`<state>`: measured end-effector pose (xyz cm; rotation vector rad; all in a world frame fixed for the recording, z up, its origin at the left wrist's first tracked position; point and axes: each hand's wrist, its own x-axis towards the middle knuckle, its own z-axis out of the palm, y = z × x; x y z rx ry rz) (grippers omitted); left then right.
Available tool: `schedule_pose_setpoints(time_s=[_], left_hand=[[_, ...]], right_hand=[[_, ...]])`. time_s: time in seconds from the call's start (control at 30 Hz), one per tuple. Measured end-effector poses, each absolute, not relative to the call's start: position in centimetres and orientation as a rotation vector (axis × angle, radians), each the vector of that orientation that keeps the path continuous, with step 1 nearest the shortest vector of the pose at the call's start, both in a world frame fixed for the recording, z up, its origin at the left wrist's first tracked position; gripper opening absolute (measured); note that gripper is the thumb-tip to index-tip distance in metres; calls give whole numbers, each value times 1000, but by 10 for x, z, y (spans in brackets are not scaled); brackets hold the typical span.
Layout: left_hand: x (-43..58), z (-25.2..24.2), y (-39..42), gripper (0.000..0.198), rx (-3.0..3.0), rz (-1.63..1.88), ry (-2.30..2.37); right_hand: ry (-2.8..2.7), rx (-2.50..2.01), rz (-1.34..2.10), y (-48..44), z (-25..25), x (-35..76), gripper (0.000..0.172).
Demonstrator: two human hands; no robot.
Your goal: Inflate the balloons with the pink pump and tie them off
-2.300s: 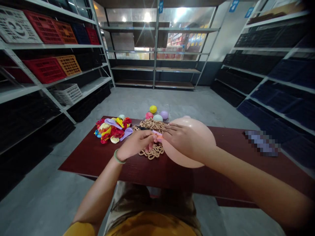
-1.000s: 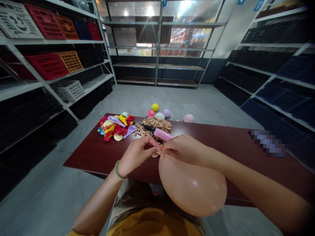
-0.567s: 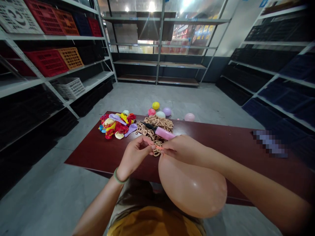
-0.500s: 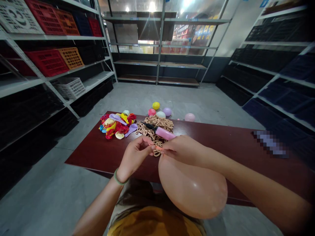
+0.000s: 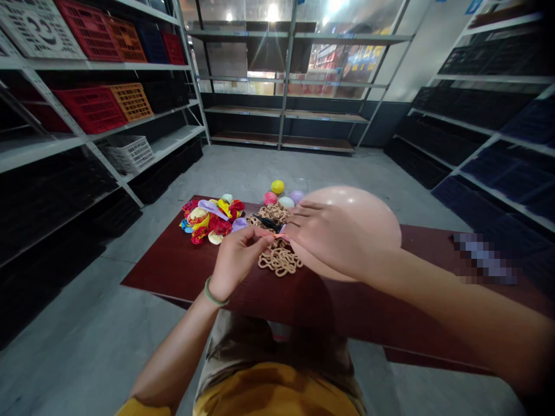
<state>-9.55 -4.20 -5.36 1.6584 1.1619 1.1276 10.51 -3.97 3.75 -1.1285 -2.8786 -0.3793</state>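
A big inflated peach balloon (image 5: 368, 214) is held above the dark red table (image 5: 173, 266). My right hand (image 5: 325, 237) lies over its near side with fingers pinched at its neck. My left hand (image 5: 236, 260), a green bangle on the wrist, pinches the stretched neck (image 5: 280, 236) from the other side. Under my hands lies a heap of tan rubber bands (image 5: 277, 257). A pile of flat coloured balloons (image 5: 210, 219) lies to the left of it. The pink pump is mostly hidden behind my right hand.
Small inflated balloons (image 5: 280, 193) lie on the grey floor beyond the table. Metal shelving lines both sides, with red and orange crates (image 5: 99, 104) and a white basket (image 5: 128, 153) on the left. A blurred patch (image 5: 485, 257) sits on the table's right end.
The peach balloon has swung up from below the table edge to above the table. My right hand now covers its near side. Both hands still pinch the neck.
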Motion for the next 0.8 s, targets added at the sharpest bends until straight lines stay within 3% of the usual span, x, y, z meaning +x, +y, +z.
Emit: schedule_pose_setpoints(time_s=[0.13,0.33,0.5,0.8], left_hand=[[-93,-50,-19,20,1475,1318,1094],[-116,-53,15,22,1102,1618,1026],[-146,-60,22,26,1003,1716,1090],[-171,-75,10,29,945,1794,1132]], right_hand=[[-2757,-965,-841,-24,37,88,33],[-2598,-738,-640,-14,-8,92,39],[-2596,-1527,-73,-3,-85,82,33],[-2367,-1988,56,14,-156,58,29]])
